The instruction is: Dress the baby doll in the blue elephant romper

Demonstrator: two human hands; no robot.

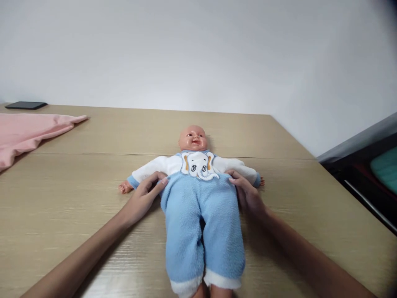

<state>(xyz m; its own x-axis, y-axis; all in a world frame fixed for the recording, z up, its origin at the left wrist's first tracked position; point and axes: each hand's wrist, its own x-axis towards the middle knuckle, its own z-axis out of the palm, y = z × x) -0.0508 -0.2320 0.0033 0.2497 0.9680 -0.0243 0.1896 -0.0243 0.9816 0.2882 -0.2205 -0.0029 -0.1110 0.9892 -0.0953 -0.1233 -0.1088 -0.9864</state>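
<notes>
A baby doll point(193, 140) lies on its back with its head away from me and its arms spread. It wears a white top point(164, 164) with blue cuffs and an elephant design point(198, 163) on the chest. Blue fleece pants point(182, 211) with white hems cover its legs; the feet run out of the frame at the bottom. My left hand point(149, 192) grips the waist of the pants at the left side, thumb and fingers closed on the cloth. At the right side of the waist, my right hand point(248, 192) pinches the fabric likewise.
The doll rests on a light wooden table point(93, 198) with a seam across it. A pink cloth point(27, 132) lies at the left, and a dark flat phone-like device point(26, 105) sits behind it. Beyond the right edge is a dark object with a green surface point(386, 165).
</notes>
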